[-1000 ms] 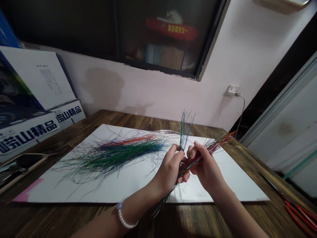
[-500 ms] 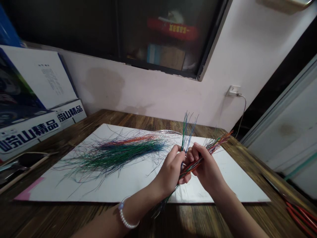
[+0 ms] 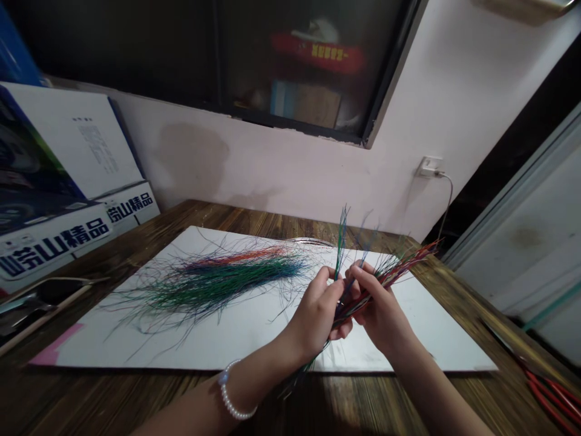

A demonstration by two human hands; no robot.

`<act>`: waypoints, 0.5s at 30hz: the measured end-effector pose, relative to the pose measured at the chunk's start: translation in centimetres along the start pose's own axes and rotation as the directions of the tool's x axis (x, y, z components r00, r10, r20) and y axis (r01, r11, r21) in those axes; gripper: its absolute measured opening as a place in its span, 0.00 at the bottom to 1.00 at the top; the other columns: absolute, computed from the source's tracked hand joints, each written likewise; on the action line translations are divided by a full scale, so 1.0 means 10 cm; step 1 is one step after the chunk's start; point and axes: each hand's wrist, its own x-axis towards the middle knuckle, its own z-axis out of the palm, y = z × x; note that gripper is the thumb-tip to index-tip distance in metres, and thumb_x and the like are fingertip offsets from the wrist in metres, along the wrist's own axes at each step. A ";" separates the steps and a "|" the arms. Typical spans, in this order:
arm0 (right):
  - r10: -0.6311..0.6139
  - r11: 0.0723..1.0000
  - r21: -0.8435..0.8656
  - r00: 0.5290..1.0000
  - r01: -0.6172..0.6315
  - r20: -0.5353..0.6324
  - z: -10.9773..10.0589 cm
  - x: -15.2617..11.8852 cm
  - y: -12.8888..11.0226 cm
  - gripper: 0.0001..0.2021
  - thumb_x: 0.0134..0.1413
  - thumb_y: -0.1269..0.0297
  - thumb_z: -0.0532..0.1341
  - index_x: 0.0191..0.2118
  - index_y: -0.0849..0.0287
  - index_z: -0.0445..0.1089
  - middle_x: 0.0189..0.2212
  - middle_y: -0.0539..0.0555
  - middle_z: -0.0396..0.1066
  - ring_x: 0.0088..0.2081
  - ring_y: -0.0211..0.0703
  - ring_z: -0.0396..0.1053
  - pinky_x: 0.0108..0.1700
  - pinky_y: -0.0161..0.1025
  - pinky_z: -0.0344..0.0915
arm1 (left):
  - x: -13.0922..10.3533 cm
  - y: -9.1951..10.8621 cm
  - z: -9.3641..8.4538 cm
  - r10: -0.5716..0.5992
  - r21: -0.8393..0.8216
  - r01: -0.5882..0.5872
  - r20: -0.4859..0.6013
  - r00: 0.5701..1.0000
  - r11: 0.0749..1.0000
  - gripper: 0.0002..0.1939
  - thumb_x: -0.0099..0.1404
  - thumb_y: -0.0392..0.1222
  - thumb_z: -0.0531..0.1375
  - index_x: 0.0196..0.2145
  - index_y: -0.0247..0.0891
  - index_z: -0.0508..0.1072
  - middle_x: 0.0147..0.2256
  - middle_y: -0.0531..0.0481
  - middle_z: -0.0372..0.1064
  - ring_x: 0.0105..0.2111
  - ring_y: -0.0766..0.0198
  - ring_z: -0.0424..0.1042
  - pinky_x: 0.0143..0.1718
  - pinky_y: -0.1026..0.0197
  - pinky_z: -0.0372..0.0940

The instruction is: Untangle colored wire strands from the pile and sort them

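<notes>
A bundle of thin wires [image 3: 394, 271], orange, purple, white and green, runs slantwise through both hands over the right half of a white board [image 3: 454, 339]. My left hand [image 3: 318, 309] is closed round its lower part and pinches an upright tuft of green and blue wires [image 3: 341, 242]. Close beside it, my right hand [image 3: 374, 303] grips the bundle, with a few blue strands [image 3: 363, 251] between thumb and fingertips. A wide pile of green, blue and orange wires [image 3: 227, 278] lies on the board's left half.
The board rests on a dark wooden table [image 3: 181, 399]. Printed boxes [image 3: 104, 145] stand at the left, near a metal tool [image 3: 27, 309]. Red-handled scissors [image 3: 554, 393] lie at the right edge. Behind are a wall socket [image 3: 430, 166] and a dark window [image 3: 136, 54].
Some blue strands have parted from the upright green tuft towards my right hand. The bundle's orange tips have shifted slightly right.
</notes>
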 end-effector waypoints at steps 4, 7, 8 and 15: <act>0.005 1.000 0.002 1.000 -0.005 -0.002 -0.02 0.00 0.02 0.11 0.49 0.62 0.63 0.24 0.58 0.61 0.15 0.43 0.56 0.13 0.27 0.52 0.11 0.24 0.51 | 0.00 -0.01 0.00 0.010 -0.002 -0.010 -0.012 1.000 1.000 0.07 0.66 0.45 0.45 0.31 0.42 0.51 0.20 0.58 0.61 0.11 0.74 0.54 0.11 0.73 0.44; 0.020 0.999 0.028 1.000 -0.020 0.002 -0.02 0.01 0.02 0.12 0.50 0.62 0.62 0.22 0.59 0.60 0.16 0.43 0.56 0.13 0.27 0.52 0.11 0.24 0.50 | 0.00 -0.02 -0.01 0.006 0.000 -0.006 -0.021 1.000 1.000 0.08 0.66 0.45 0.45 0.30 0.42 0.51 0.20 0.58 0.60 0.12 0.74 0.55 0.11 0.72 0.44; 0.025 0.999 0.038 1.000 -0.025 0.006 -0.01 0.01 0.02 0.13 0.50 0.62 0.62 0.22 0.59 0.59 0.17 0.43 0.56 0.13 0.27 0.52 0.11 0.24 0.50 | 0.01 -0.02 -0.02 0.008 -0.004 -0.009 -0.024 1.000 1.000 0.08 0.66 0.45 0.45 0.30 0.42 0.51 0.20 0.58 0.60 0.12 0.74 0.55 0.11 0.72 0.43; 0.013 0.997 0.078 0.999 -0.017 0.047 0.00 -0.01 -0.02 0.12 0.52 0.64 0.59 0.22 0.60 0.60 0.22 0.45 0.60 0.16 0.27 0.55 0.13 0.24 0.53 | 0.02 -0.02 -0.03 0.034 -0.013 -0.034 -0.025 0.999 0.999 0.09 0.67 0.45 0.44 0.30 0.41 0.52 0.19 0.57 0.62 0.11 0.74 0.54 0.11 0.72 0.42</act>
